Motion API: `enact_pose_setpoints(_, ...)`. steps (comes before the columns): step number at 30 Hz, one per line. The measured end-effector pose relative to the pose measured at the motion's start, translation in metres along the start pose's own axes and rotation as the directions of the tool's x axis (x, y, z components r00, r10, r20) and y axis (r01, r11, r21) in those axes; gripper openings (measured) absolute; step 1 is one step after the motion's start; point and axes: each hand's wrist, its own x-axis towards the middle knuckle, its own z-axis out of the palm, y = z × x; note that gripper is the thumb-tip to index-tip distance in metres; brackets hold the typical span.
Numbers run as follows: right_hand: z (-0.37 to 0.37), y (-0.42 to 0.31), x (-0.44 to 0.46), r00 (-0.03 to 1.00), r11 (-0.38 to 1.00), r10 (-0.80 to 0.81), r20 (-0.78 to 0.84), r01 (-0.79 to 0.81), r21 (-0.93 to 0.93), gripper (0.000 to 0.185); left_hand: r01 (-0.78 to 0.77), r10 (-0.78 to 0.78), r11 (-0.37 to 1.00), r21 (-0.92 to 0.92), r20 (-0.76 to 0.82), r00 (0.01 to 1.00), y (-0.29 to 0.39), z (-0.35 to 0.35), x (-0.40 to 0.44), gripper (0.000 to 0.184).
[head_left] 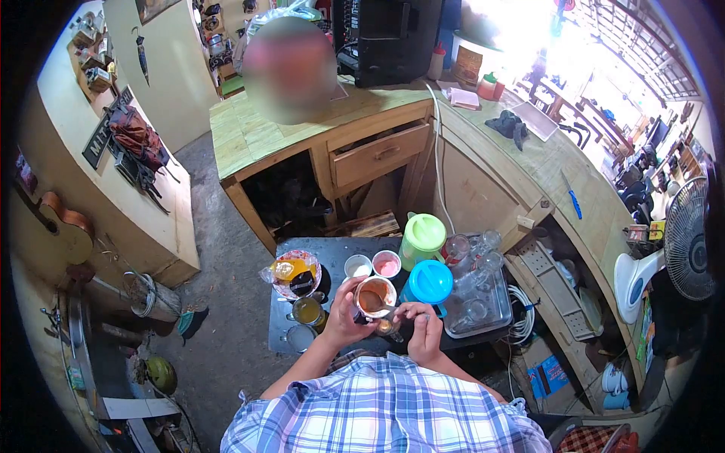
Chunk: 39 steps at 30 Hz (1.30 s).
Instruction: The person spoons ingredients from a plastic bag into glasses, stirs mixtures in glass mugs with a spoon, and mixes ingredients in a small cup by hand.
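My left hand is wrapped round a white tub with reddish-brown contents, tilted so that its inside shows. My right hand is closed at the tub's right side, pinching what looks like a spoon whose bowl dips into the tub. Just beyond the tub stand a white cup and another cup with pink contents. A blue-lidded pitcher is close to my right hand, with a green pitcher behind it. Below the tub, a small glass is partly hidden by my hands.
On the dark table, a plate bears orange and dark packets. Glass mugs stand at the left, and a metal tray of glasses at the right. A knife lies on the wooden counter; a fan is further right.
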Motion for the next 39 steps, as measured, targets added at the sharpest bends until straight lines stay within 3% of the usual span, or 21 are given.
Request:
enact_pose_setpoints(2, 0.0, 0.004, -0.001, 0.995, 0.995, 0.058, -0.079, -0.051, 0.084, 0.029, -0.004, 0.004, 1.0, -0.001, 0.007, 1.0, -0.001, 0.0, 0.0, 0.121)
enact_pose_setpoints(6, -0.004, 0.004, 0.001, 0.997, 0.998, 0.048, -0.054, -0.045, 0.053, 0.027, 0.015, -0.015, 1.0, -0.001, 0.02, 1.0, -0.001, 0.001, -0.001, 0.121)
enact_pose_setpoints(14, -0.009, 0.012, -0.002, 0.972, 0.981, 0.092, -0.217, -0.05, 0.189, 0.027, 0.06, -0.061, 0.998, 0.007, 0.037, 0.997, -0.005, 0.0, 0.0, 0.121)
enact_pose_setpoints(16, -0.014, 0.012, -0.005, 0.961, 0.979, 0.104, -0.256, -0.054, 0.195, 0.027, 0.218, -0.22, 0.974, 0.062, 0.025, 0.975, -0.007, -0.003, -0.001, 0.121)
enact_pose_setpoints(18, -0.021, 0.014, -0.009, 0.948, 0.978, 0.114, -0.296, -0.056, 0.2, 0.027, 0.215, -0.213, 0.972, 0.095, -0.025, 0.977, -0.01, -0.008, -0.001, 0.118)
enact_pose_setpoints(19, -0.025, 0.018, -0.012, 0.955, 0.99, 0.072, -0.289, -0.033, 0.137, 0.027, 0.299, -0.291, 0.949, 0.105, -0.081, 0.953, -0.011, -0.01, -0.001, 0.116)
enact_pose_setpoints(22, -0.041, 0.027, -0.029, 0.982, 0.999, 0.034, -0.186, -0.034, 0.007, 0.024, 0.485, -0.455, 0.861, 0.155, -0.196, 0.869, -0.015, -0.024, 0.005, 0.116)
enact_pose_setpoints(24, -0.045, 0.029, -0.037, 0.999, 0.985, 0.033, 0.01, -0.031, -0.171, 0.025, 0.601, -0.564, 0.794, 0.091, -0.259, 0.784, -0.022, -0.031, 0.007, 0.117)
enact_pose_setpoints(26, -0.049, 0.034, -0.043, 0.996, 0.971, -0.033, 0.077, 0.05, -0.233, 0.023, 0.623, -0.583, 0.78, 0.066, -0.287, 0.76, -0.025, -0.038, 0.012, 0.118)
enact_pose_setpoints(28, -0.051, 0.033, -0.046, 0.969, 0.948, -0.037, 0.243, 0.111, -0.299, 0.005, 0.718, -0.694, 0.696, 0.014, -0.247, 0.677, -0.029, -0.048, 0.014, 0.118)
enact_pose_setpoints(33, -0.053, 0.03, -0.046, 0.951, 0.936, -0.061, 0.304, 0.16, -0.313, 0.006, 0.723, -0.675, 0.681, 0.116, -0.283, 0.682, -0.039, -0.05, 0.018, 0.112)
enact_pose_setpoints(36, -0.054, 0.027, -0.044, 0.935, 0.931, 0.026, 0.354, 0.106, -0.348, 0.008, 0.741, -0.698, 0.665, 0.095, -0.275, 0.661, -0.062, -0.046, 0.014, 0.107)
enact_pose_setpoints(39, -0.054, 0.028, -0.048, 0.92, 0.928, 0.102, 0.378, 0.048, -0.368, 0.006, 0.697, -0.663, 0.675, 0.24, -0.218, 0.717, -0.088, -0.043, 0.01, 0.104)
